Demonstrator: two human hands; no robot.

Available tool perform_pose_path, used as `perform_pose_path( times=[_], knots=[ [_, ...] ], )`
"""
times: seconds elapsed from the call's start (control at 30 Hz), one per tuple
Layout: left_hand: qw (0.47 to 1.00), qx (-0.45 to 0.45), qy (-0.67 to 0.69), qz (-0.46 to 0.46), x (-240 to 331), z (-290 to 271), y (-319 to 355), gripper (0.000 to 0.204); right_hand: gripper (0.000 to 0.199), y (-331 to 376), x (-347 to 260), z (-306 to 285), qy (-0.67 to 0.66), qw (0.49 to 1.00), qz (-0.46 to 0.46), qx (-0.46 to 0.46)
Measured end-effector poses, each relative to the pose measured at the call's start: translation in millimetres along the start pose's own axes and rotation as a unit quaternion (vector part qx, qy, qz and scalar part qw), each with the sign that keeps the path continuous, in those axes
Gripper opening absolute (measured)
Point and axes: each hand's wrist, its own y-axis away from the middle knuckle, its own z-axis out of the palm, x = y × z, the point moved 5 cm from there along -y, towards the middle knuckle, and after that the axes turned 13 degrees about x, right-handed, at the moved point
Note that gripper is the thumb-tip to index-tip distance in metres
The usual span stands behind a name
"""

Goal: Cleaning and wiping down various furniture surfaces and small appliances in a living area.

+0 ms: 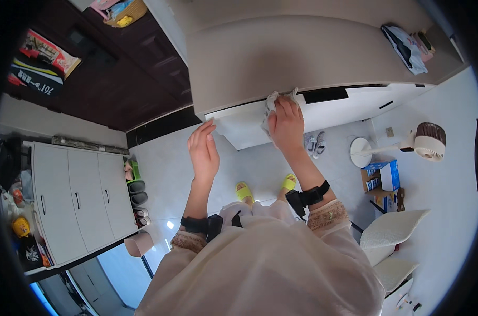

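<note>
Cupboard (75, 200): white, three doors, at the left edge of the frame.
Slippers (137, 192): stacked just right of the cupboard.
Left hand (203, 150): centre frame, open, fingers straight, fingertips touching the corner of the white drawer front (239, 126).
Right hand (285, 125): pressed flat on a white cloth (270, 102), holding it against the drawer's top edge under the beige counter (302, 52).
Fan (426, 141): white, at the right.

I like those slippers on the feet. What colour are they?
The slippers are yellow, seen in the head view.
</note>
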Motion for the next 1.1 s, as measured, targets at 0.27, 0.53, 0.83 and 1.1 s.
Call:
perform_pose_path(
  times=[0.27,0.53,0.83,1.1],
  knots=[
    [1.000,0.016,-0.015,-0.018,-23,-30,7,0.028,0.029,10,-70,33,-0.076,0.997,-0.019,-0.018],
    [0.998,0.041,-0.014,-0.044,-37,-48,14,0.027,0.028,15,-125,57,-0.071,0.997,-0.037,-0.018],
    [0.994,0.099,0.009,-0.054,-44,-55,11,0.028,0.024,58,-167,79,-0.250,0.962,-0.048,-0.099],
    [0.972,0.116,0.065,-0.195,-58,-85,22,0.032,0.033,85,-133,102,-0.622,0.305,0.669,-0.271]
  ],
)
